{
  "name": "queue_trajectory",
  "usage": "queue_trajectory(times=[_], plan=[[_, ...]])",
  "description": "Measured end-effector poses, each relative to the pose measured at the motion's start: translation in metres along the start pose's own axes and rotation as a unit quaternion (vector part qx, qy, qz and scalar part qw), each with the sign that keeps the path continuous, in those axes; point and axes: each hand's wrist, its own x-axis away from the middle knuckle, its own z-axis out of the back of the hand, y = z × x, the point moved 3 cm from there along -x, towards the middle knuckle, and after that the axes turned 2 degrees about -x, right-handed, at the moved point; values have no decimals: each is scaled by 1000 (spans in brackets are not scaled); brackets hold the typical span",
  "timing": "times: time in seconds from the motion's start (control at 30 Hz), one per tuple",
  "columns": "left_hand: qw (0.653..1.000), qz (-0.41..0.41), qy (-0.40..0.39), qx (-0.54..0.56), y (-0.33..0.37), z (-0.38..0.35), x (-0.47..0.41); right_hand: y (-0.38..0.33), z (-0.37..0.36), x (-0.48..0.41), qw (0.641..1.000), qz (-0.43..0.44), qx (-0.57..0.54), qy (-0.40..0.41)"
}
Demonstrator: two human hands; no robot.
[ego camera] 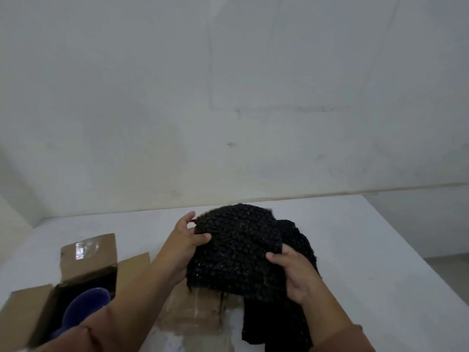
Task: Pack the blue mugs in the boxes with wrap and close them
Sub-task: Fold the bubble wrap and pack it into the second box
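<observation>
Both hands hold a bundle of black bubble wrap [238, 252] above the table. My left hand [189, 240] grips its upper left edge and my right hand [297, 273] grips its lower right side. A loose tail of the wrap hangs down toward the bottom edge. Whether a mug is inside the bundle cannot be seen. A blue mug [87, 309] sits in an open cardboard box [30, 311] at the lower left, partly hidden by my left sleeve. A second, taped cardboard box [193, 313] lies under the bundle.
The white table [355, 250] runs to a far edge against a pale wall and drops off at the right. The open box's flaps [88, 252] stand up at the left.
</observation>
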Motion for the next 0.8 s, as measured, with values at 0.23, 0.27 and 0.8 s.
queue_trajectory(times=[0.23,0.27,0.8], plan=[[999,-32,19,-2,16,85,24,-30,-73,-8,976,80,203,-23],[999,-36,19,17,16,96,28,-30,-81,-9,972,75,218,-36],[967,41,-88,-235,53,191,40,11,-251,-17,939,124,301,-107]])
